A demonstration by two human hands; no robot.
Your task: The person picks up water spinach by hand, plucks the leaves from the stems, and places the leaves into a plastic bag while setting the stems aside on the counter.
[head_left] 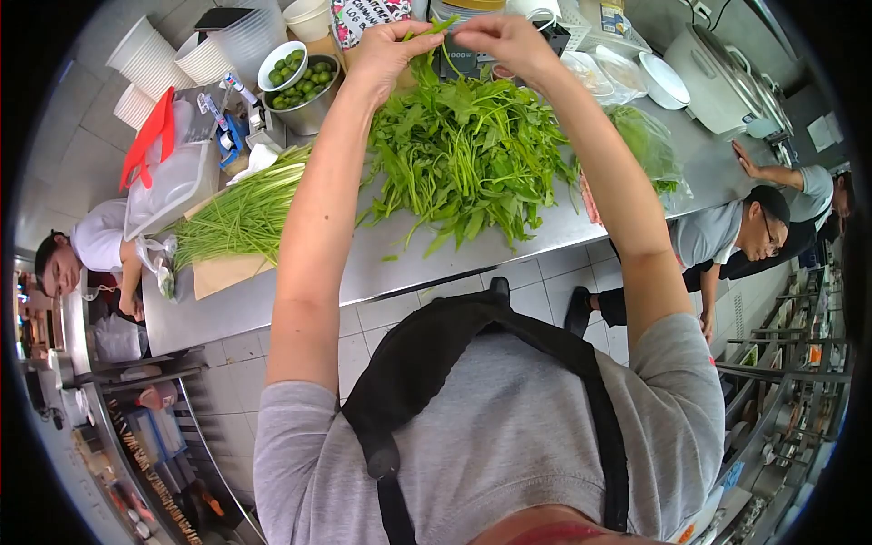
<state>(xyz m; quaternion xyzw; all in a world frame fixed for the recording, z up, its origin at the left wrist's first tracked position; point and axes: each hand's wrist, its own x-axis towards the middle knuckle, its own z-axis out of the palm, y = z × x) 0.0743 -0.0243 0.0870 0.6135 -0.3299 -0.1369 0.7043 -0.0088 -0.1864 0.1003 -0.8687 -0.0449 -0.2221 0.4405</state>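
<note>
A big heap of leafy green vegetable (pixel 472 150) with long stems lies on the steel table in front of me. Above its far side, my left hand (pixel 392 56) is closed on a leafy green sprig (pixel 445 24), whose leaves stick out past the fingertips. Just to the right of it, my right hand (pixel 509 44) has its thumb and fingers pinched together near the sprig. Whatever lies between those fingertips is too small to make out. Left of the heap, a bundle of thin green chives (pixel 243 216) rests on brown paper (pixel 227 274).
Small green limes (pixel 313 84) fill a metal pot at the back left, near stacked white tubs (pixel 156 56). Bagged greens (pixel 640 150) and a large cooker (pixel 718 80) stand to the right. People (pixel 718 232) are beside the table on both sides.
</note>
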